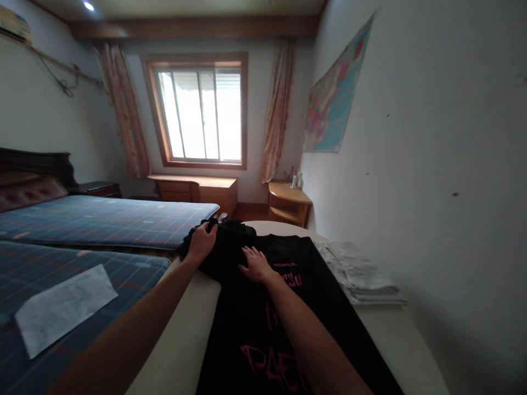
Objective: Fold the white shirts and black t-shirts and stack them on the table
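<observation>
A black T-shirt [325, 307] with pink lettering lies spread over a pale round-edged table [181, 323], its lower part running out of view at the bottom. Black fabric is bunched up at its far left side. My left hand [202, 241] is closed on that bunched cloth, with the fingers curled round its edge. On the upper part of the shirt, my right hand [256, 264] rests flat, fingers spread and palm down. My right forearm covers some of the lettering.
A stack of folded white clothes [362, 274] sits on the table's right, beside the wall. To the left are blue plaid mattresses [123, 219] with a sheet of paper [66, 307]. Farther back stand a wooden desk [214, 189] and a corner shelf [290, 193].
</observation>
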A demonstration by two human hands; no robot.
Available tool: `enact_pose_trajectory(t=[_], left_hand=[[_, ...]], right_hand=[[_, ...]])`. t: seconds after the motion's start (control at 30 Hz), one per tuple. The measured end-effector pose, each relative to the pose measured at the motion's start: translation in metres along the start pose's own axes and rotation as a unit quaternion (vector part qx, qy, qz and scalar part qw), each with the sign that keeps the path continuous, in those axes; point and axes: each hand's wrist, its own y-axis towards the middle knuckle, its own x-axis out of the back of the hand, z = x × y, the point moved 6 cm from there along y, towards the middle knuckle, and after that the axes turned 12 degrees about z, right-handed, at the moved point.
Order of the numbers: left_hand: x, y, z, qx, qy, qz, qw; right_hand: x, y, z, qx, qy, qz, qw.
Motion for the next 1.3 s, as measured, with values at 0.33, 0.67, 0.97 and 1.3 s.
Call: enact_pose_trajectory(t=[0.33, 0.67, 0.97, 1.3], left_hand=[[-0.022, -0.040, -0.041, -0.071, -0.089, 0.057, 0.992], [-0.069, -0.099, -0.030, -0.098, -0.125, 0.154, 0.975], [-0.076, -0.115, 0.060, 0.014, -0.095, 0.153, 0.984], [-0.081, -0.129, 0.029, -0.032, -0.095, 0.183, 0.978]], right_hand=[[0.016, 0.045, -0.013, -0.005, 0.167, -0.020, 0.986], [0.027, 0.024, -0.059, -0.077, 0.352, 0.013, 0.933], [0.034, 0.046, -0.053, -0.054, 0.327, -0.099, 0.938], [0.048, 0.071, -0.034, -0.028, 0.214, -0.091, 0.972]])
